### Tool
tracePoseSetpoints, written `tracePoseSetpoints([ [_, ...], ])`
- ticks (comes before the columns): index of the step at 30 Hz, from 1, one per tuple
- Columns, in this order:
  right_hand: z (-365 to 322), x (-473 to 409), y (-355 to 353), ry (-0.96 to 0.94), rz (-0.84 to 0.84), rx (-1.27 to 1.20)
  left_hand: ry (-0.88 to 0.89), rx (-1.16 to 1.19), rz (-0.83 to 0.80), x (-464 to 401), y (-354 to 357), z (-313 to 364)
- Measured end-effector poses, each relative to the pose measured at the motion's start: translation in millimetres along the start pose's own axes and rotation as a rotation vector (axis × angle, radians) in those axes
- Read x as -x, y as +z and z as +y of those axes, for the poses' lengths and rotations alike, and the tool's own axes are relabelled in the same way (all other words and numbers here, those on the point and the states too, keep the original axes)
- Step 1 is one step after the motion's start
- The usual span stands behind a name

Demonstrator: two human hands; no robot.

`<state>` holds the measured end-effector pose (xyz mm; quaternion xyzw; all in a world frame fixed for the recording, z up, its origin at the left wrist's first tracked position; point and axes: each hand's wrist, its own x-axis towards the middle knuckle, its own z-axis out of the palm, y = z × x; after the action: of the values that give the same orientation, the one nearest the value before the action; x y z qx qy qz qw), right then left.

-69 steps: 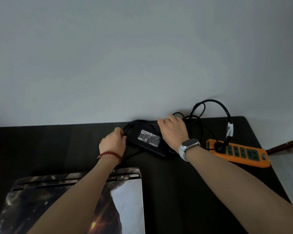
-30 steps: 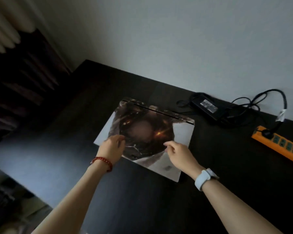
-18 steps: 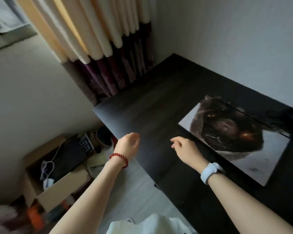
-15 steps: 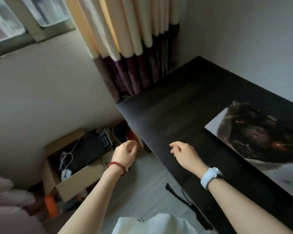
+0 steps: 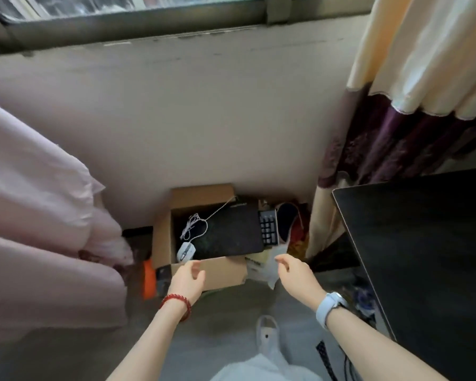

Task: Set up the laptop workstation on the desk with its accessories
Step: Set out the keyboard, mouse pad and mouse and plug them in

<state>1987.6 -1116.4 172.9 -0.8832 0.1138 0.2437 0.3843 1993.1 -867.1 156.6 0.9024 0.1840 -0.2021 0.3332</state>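
An open cardboard box (image 5: 217, 273) stands on the floor below the window wall. Inside lie a black mouse pad (image 5: 231, 233), a white wired mouse (image 5: 186, 251) with its coiled cord, and a black keyboard (image 5: 268, 228) sticking out at the right. My left hand (image 5: 188, 280), with a red bead bracelet, hovers over the box's near wall, fingers loosely curled and empty. My right hand (image 5: 296, 276), with a white watch, hovers to the right of the box, also empty. The dark desk (image 5: 423, 257) shows only its left end; the laptop is out of view.
Pink fabric (image 5: 39, 229) bulges at the left. Cream and purple curtains (image 5: 396, 119) hang at the right beside the desk. An orange item (image 5: 149, 279) and clutter lie around the box. A white bag (image 5: 267, 336) lies on the grey floor near me.
My view has swung left from the desk and laptop to the box on the floor. Both hands left the laptop and now reach down over the box, holding nothing.
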Motion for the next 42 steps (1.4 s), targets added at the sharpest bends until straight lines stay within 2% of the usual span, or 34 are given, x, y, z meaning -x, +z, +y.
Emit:
tracePoseSetpoints([
  [3,-3.9,-58.0,2.2,0.016,0.001,0.148,-0.075,-0.012,-0.044,-46.4,9.6,-6.8],
  [6,-5.3,-133.5,4.0,-0.047,-0.002,0.422,-0.155,-0.009,-0.067,-109.7,25.4,-10.4],
  [11,-4.1,-248.4,30.7,-0.273,-0.027,0.833,-0.135,-0.128,-0.03,-222.6,53.1,-25.1],
  [15,0.9,-323.7,59.8,-0.361,-0.094,0.996,-0.085,-0.265,-0.041,-298.4,75.7,-44.6],
  [18,8.9,-362.4,81.7,-0.296,-0.173,1.005,-0.086,-0.338,-0.042,-347.1,86.3,-57.2],
  [21,18.4,-381.7,97.5,-0.155,-0.271,0.964,-0.12,-0.379,-0.063,-379.6,94.5,-69.5],
  [25,18.8,-391.6,101.8,-0.081,-0.273,0.949,-0.048,-0.525,0.038,-396.9,95.7,-83.6],
  [30,20.5,-379.4,101.6,-0.222,-0.184,0.989,0.134,-0.492,0.031,-382.5,95.8,-72.3],
  [38,19.2,-368.9,88.0,-0.443,-0.13,1.004,0.237,-0.585,-0.002,-358.3,93.7,-64.8],
  [42,16.1,-364.0,80.3,-0.487,-0.116,1.018,0.277,-0.602,0.025,-347.8,81.6,-60.3],
])
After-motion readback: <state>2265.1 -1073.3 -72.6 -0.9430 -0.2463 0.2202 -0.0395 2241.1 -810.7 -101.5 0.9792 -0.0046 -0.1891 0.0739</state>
